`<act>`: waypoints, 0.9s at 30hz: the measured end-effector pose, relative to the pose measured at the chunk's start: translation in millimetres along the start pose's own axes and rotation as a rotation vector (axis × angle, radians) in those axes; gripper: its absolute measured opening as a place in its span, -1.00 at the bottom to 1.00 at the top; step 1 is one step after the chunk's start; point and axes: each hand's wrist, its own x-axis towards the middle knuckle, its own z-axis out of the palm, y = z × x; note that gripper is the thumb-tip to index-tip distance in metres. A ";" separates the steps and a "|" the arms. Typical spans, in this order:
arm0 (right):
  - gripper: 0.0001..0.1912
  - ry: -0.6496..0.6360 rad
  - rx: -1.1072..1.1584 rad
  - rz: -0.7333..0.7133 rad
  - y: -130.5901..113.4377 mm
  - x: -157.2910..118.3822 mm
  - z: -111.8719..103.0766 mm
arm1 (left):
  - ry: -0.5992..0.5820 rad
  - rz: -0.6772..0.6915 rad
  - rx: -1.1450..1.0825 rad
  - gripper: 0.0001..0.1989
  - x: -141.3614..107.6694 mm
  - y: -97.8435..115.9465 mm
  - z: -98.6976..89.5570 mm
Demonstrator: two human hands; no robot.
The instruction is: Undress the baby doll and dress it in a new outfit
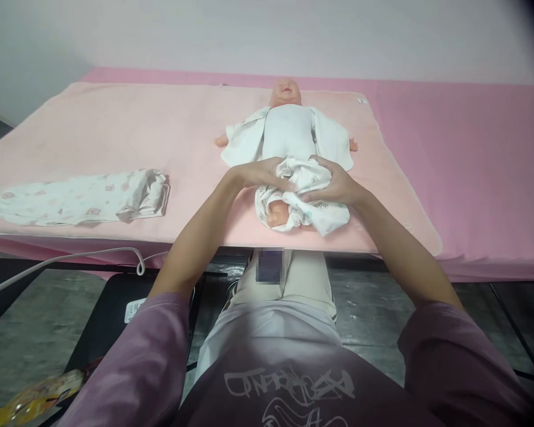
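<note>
A baby doll (288, 131) lies on its back on a pale pink mat, its head toward the wall. White clothing covers its torso, with an open white jacket (333, 139) spread at both sides. Bunched white printed cloth (309, 178) surrounds its lower body and legs; one foot (277, 213) shows through an opening. My left hand (269, 174) grips the cloth from the left, at the doll's waist. On the right side, my right hand (336, 181) has its fingers and thumb closed on the same cloth.
A folded white printed garment (84, 197) lies on the mat (196, 130) at the left. Beyond the mat, a darker pink cover (471, 166) extends right. A white cable (93, 251) hangs near the table's front edge, above a black chair (111, 314).
</note>
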 end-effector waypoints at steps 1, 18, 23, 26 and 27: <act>-0.26 0.035 0.001 -0.008 1.1 1.3 1.2 | -0.025 -0.002 0.038 -0.20 -1.2 2.8 0.5; -0.22 -0.241 -0.065 0.182 -7.5 -2.5 -19.1 | 0.104 0.091 -0.115 -0.44 0.7 -3.3 0.4; -0.25 -0.254 -0.054 0.150 -0.8 -3.3 -18.0 | 0.118 0.074 -0.065 -0.39 0.9 -3.5 2.5; -0.31 -0.102 0.016 0.089 6.8 -2.8 -15.3 | 0.115 0.052 -0.031 -0.32 0.3 -5.0 0.0; -0.32 -0.036 0.041 0.062 9.2 -2.1 -14.0 | 0.095 0.048 -0.033 -0.29 0.3 -5.3 -1.0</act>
